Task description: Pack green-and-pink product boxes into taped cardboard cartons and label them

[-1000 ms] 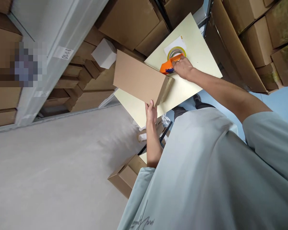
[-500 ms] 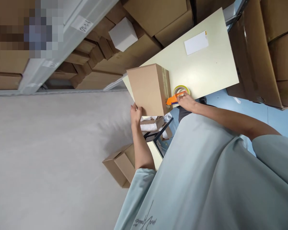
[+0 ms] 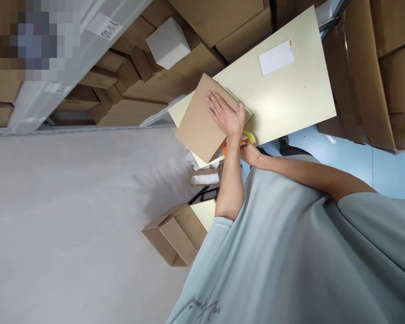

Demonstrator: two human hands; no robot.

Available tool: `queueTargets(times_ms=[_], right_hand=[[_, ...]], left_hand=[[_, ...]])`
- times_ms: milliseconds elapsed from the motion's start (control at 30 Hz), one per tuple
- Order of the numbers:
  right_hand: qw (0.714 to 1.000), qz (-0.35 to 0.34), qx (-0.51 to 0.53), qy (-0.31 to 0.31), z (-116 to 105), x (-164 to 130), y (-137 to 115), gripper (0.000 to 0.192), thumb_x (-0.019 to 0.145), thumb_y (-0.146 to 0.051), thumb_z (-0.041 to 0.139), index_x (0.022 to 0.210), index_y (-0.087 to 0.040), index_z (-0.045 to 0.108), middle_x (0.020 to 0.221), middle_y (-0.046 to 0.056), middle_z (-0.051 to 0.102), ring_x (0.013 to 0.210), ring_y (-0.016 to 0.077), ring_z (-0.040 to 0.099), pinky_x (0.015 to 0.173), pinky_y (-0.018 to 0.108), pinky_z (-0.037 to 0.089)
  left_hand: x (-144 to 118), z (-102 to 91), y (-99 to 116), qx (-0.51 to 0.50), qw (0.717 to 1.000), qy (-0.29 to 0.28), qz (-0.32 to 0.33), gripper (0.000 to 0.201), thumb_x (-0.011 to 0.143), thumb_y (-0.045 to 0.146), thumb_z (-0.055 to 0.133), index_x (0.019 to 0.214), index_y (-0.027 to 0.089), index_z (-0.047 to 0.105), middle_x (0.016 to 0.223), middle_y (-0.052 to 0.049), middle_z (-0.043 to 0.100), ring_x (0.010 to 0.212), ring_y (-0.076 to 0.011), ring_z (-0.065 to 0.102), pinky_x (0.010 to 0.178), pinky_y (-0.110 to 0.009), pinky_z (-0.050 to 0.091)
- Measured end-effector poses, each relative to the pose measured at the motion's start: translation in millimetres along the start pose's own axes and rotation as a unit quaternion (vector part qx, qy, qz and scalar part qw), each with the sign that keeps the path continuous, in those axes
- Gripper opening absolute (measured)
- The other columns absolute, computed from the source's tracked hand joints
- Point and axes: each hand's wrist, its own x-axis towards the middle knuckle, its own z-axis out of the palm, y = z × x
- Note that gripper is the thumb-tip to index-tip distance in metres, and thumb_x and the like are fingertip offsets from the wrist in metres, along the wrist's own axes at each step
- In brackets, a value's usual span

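A brown cardboard box (image 3: 199, 123) stands turned at an angle near the left end of the pale tabletop (image 3: 300, 94). My left hand (image 3: 227, 114) lies across the box's top and near edge, fingers stretched out over the cardboard. Close by, my right hand (image 3: 250, 154) is wrapped round an orange tape dispenser (image 3: 245, 143) with a yellow-rimmed tape roll (image 3: 249, 136). My left forearm hides part of the dispenser. Its front end is close to the near side of the box; whether it touches cannot be seen.
A white sheet (image 3: 276, 57) lies farther along the tabletop. Shelves with cardboard boxes and a white box (image 3: 168, 43) stand behind. Below on the left is an open carton (image 3: 175, 236). Large cartons (image 3: 354, 72) are stacked on the right.
The box has been rotated on the tabletop. My left hand has moved from its lower left corner onto its top. My right hand with the tape dispenser has shifted slightly left and nearer my body.
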Motion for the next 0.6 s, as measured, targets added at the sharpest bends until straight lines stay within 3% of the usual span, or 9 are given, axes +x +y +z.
queueTargets(times_ms=[100, 233, 333, 433, 500, 600], right_hand=[[0.996, 0.085, -0.016, 0.017, 4.0, -15.1, 4.3, 0.053, 0.097, 0.003, 0.039, 0.134, -0.008, 0.076, 0.119, 0.021, 0.084, 0.104, 0.0320, 0.080, 0.105, 0.049, 0.056], [0.995, 0.099, 0.001, 0.020, 21.1, -61.6, 24.0, 0.050, 0.098, 0.003, 0.044, 0.141, 0.002, 0.071, 0.113, 0.024, 0.084, 0.097, 0.0313, 0.081, 0.100, 0.047, 0.055], [0.989, 0.142, 0.017, 0.028, 38.6, -116.1, 62.6, 0.058, 0.098, 0.001, 0.048, 0.155, 0.009, 0.058, 0.108, 0.027, 0.084, 0.096, 0.0330, 0.080, 0.103, 0.048, 0.050], [0.973, 0.227, 0.006, 0.046, 45.1, -162.3, 116.4, 0.053, 0.102, -0.005, 0.047, 0.152, 0.008, 0.057, 0.098, 0.024, 0.084, 0.091, 0.0335, 0.080, 0.102, 0.048, 0.052], [0.955, 0.284, -0.033, 0.077, 39.4, -172.8, 150.7, 0.047, 0.106, -0.010, 0.045, 0.148, 0.004, 0.060, 0.094, 0.021, 0.083, 0.089, 0.0327, 0.080, 0.101, 0.047, 0.053], [0.946, 0.297, -0.054, 0.121, 21.9, -153.7, 187.0, 0.043, 0.110, -0.013, 0.038, 0.143, 0.001, 0.061, 0.099, 0.020, 0.084, 0.091, 0.0294, 0.081, 0.103, 0.044, 0.054]], left_hand=[[-6.6, 4.4, 5.0, -0.012, 1.000, -0.011, -0.025, 0.081, 0.109, 0.029, 0.075, 0.180, 0.015, 0.038, 0.195, -0.007, 0.011, 0.180, -0.0327, -0.022, 0.146, -0.053, -0.004], [-5.9, -2.2, 10.6, 0.121, 0.993, 0.016, -0.001, 0.102, 0.098, 0.028, 0.085, 0.182, 0.014, 0.029, 0.195, -0.011, 0.006, 0.181, -0.0332, -0.016, 0.147, -0.052, -0.009], [-5.6, -0.7, 13.3, 0.181, 0.983, 0.036, 0.018, 0.104, 0.096, 0.026, 0.084, 0.181, 0.005, 0.029, 0.194, -0.020, 0.011, 0.182, -0.0323, -0.004, 0.147, -0.047, -0.010], [-5.7, 1.1, 13.4, 0.185, 0.982, 0.039, 0.022, 0.104, 0.095, 0.028, 0.085, 0.181, 0.006, 0.030, 0.193, -0.020, 0.014, 0.182, -0.0330, -0.004, 0.147, -0.047, -0.010], [-5.8, 0.2, 12.9, 0.167, 0.985, 0.029, 0.017, 0.105, 0.094, 0.031, 0.086, 0.181, 0.012, 0.030, 0.194, -0.016, 0.012, 0.182, -0.0330, -0.008, 0.147, -0.048, -0.010], [-7.4, -4.0, 12.9, 0.143, 0.990, 0.001, 0.009, 0.106, 0.094, 0.036, 0.086, 0.182, 0.019, 0.029, 0.195, -0.011, 0.007, 0.181, -0.0324, -0.014, 0.146, -0.052, -0.012]])
